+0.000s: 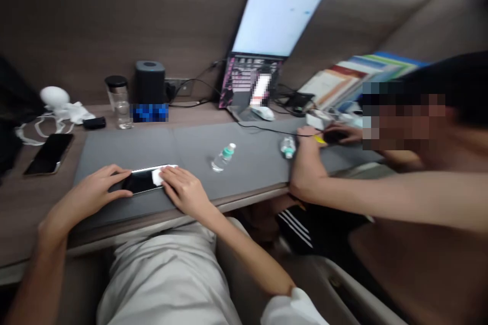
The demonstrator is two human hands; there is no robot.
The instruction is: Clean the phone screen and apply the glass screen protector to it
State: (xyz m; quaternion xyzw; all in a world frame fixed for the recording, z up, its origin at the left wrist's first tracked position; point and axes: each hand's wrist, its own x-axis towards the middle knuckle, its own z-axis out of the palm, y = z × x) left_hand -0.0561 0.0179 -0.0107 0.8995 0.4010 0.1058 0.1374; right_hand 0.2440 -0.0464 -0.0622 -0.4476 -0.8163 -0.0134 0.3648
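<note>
A smartphone (143, 182) with a dark screen lies flat on the grey desk mat (125, 147), its long side running left to right. My left hand (95, 188) grips its left end, thumb and fingers on opposite edges. Pressed on the right end of the screen is a small white wipe (156, 177), under the fingers of my right hand (185, 188). The fingers cover part of the wipe and the phone's right end. To the right of that hand stands a small clear spray bottle (220, 161) with a green collar and white top.
A second phone (49, 153) lies at the left. Behind the mat are a lidded cup (117, 92), a black speaker (150, 81) and a tilted laptop (276, 15) with a mouse (263, 112). Another clear bottle (287, 147) is near a co-worker's arm (310, 167) at the right.
</note>
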